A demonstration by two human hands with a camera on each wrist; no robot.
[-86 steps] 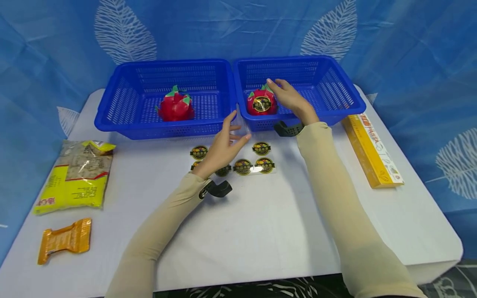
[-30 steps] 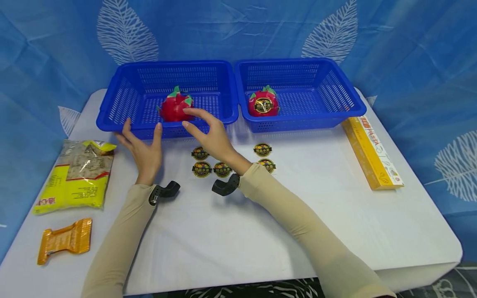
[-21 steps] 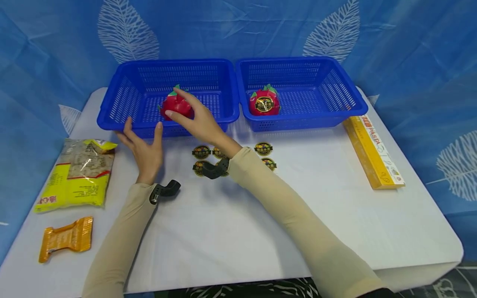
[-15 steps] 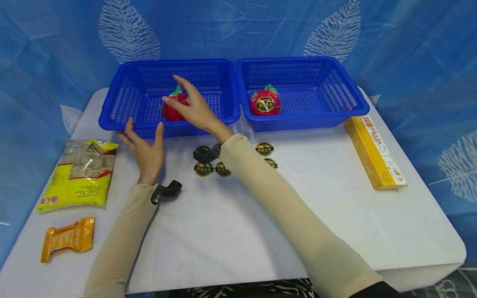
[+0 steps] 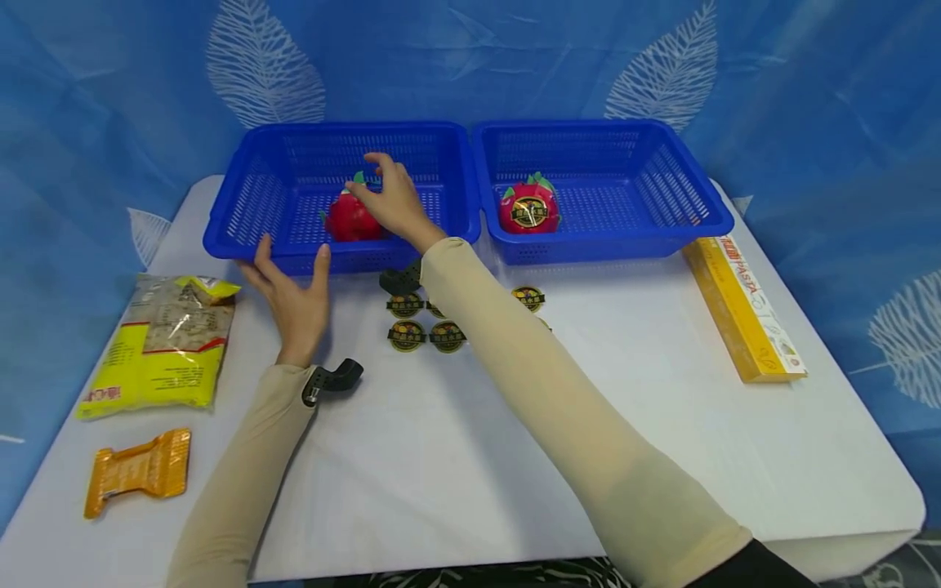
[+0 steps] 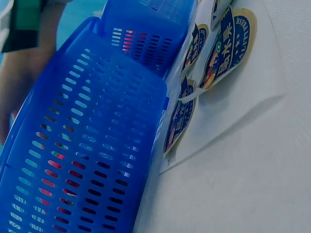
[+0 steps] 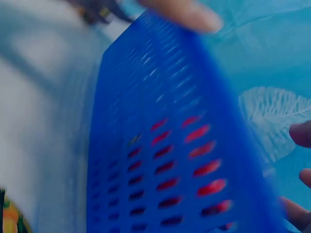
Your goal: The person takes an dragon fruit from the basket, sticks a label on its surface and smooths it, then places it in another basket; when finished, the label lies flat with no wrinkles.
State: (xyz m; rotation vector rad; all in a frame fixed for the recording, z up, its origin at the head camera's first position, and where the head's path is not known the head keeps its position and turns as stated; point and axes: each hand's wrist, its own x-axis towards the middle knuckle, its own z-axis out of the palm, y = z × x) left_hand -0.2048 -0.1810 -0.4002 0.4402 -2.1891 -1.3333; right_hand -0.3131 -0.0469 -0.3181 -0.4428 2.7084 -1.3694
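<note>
My left hand [image 5: 297, 314] is at the front left of the left blue basket [image 5: 353, 127], fingers and thumb spread, fingertips right at its front rim. Over the same basket reaches my right hand [image 5: 399, 204], thumb and fingers loosely bent and apart. Just left of and below it lies a red dragon fruit [image 5: 349, 220] with green tips, partly covered by the hand; no label shows on it. In the right wrist view, red shows through the slots of the basket wall [image 7: 146, 111], and fingertips [image 7: 300, 134] appear at the right edge.
The right blue basket [image 5: 610, 246] holds another dragon fruit [image 5: 550, 222] bearing a black-and-gold sticker [image 5: 528, 212]. Several round stickers [image 5: 407, 335] lie in front of the baskets, some under the right sleeve. Around them are a yellow food bag [image 5: 176, 363], an orange packet [image 5: 140, 474] and a pasta box [image 5: 746, 314].
My right hand has moved from the right basket leftward, then up over the left basket's dragon fruit. My left hand went from above the stickers to the left basket's front rim and stays there.
</note>
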